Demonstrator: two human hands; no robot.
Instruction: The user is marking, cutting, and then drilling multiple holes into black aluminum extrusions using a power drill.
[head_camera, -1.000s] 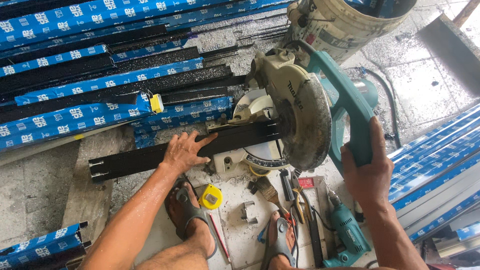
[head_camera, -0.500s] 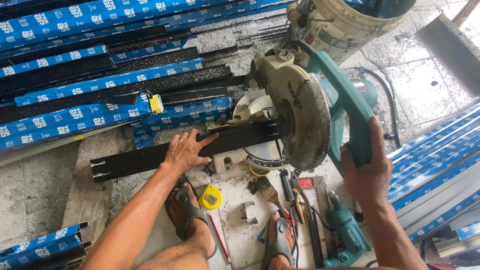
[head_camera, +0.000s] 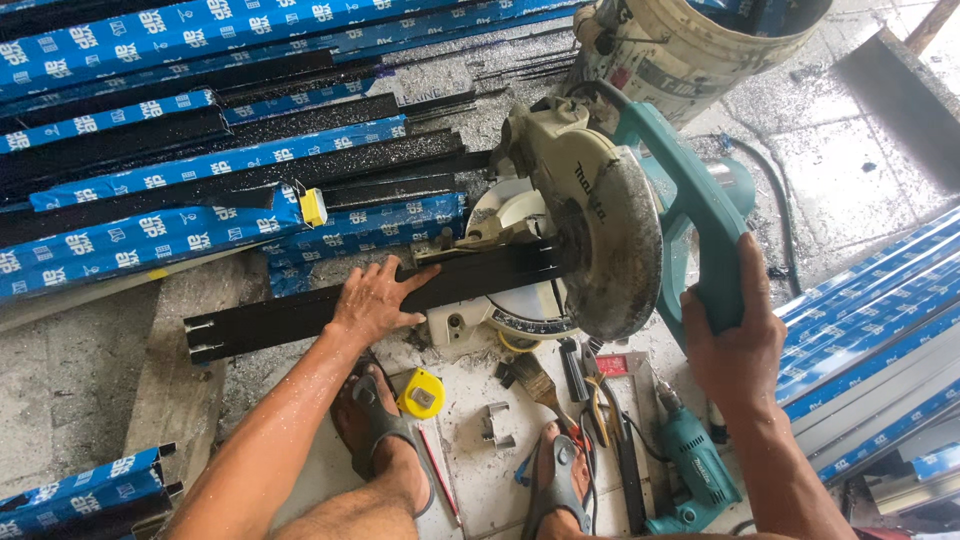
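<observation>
Upper left of the frame: stacked profiles (head_camera: 200, 150), black under blue wrap, with a small yellow block (head_camera: 313, 207) at the edge of the pile. Lower left corner: more wrapped offcuts (head_camera: 80, 485) on concrete.

Left of centre: left hand (head_camera: 375, 300) flat, fingers spread, pressing down on a black bar (head_camera: 300, 315) lying across the frame's middle (its open end at the left, its other end running under the saw blade guard). Below that, two feet in sandals (head_camera: 385, 440), a yellow tape measure (head_camera: 421, 394) just beside the nearer one, and a red pencil (head_camera: 440, 480) next to it.

Centre: mitre saw (head_camera: 590, 230), grey guard lowered over the bar, round base beneath. Scattered below: a brush (head_camera: 530, 380), pliers (head_camera: 598, 395), a teal drill (head_camera: 695, 470).

Upper centre right: a bucket (head_camera: 700, 50) behind the saw.

Right of centre: right hand (head_camera: 735, 345) wrapped tight around the teal saw handle (head_camera: 700, 220), thumb on top. Right edge: more blue-wrapped lengths (head_camera: 880, 330).
</observation>
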